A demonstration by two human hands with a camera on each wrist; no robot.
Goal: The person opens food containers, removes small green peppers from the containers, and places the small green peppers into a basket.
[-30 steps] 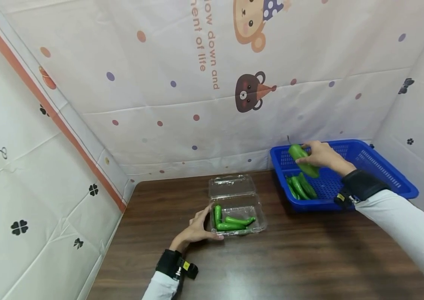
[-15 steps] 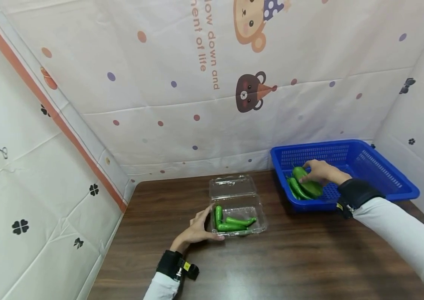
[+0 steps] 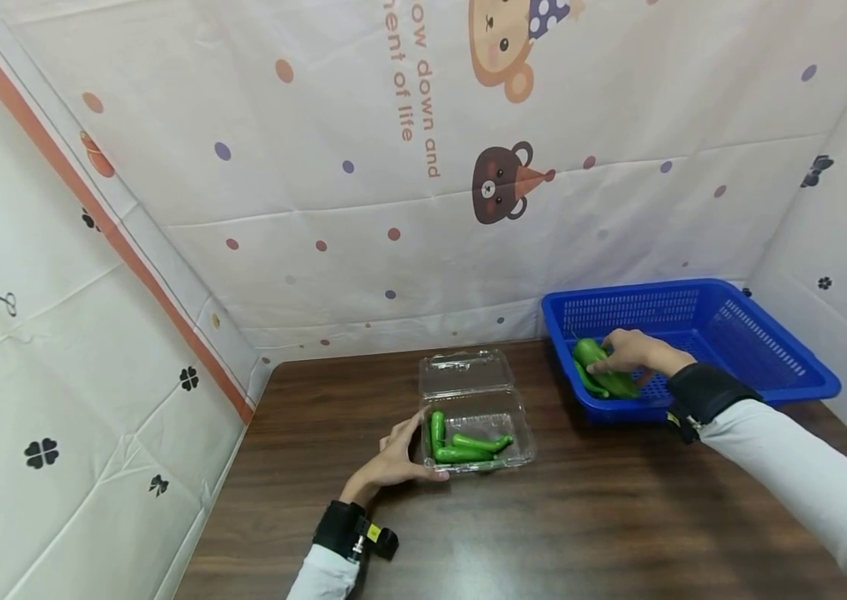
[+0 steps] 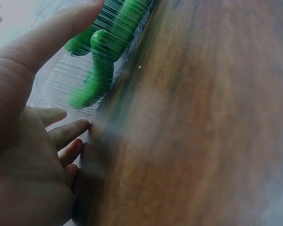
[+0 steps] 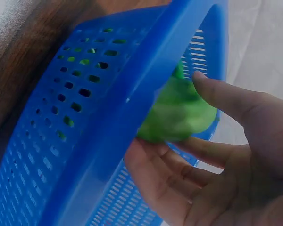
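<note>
Resting against the left side of the clear plastic box point(image 3: 478, 433), just below the middle of the head view, the left hand point(image 3: 389, 462) is bracing it, with the thumb lying along the near wall and the fingers point(image 4: 68, 134) loosely bent against the side. Three green peppers point(image 3: 466, 443) are lying inside the box, and its lid point(image 3: 463, 372) is standing open toward the wall. The brown table point(image 3: 581, 508) is filling the lower part of the frame. Farther right, the right hand point(image 3: 637, 352) is reaching into the blue basket point(image 3: 769, 350) at the right middle of the frame, its fingers wrapping around a big green pepper point(image 3: 603, 371) that is lying on the pile at the basket's left end. In the right wrist view, that pepper point(image 5: 177, 115) is sitting between thumb and fingers behind the basket's rim point(image 5: 146, 94).
</note>
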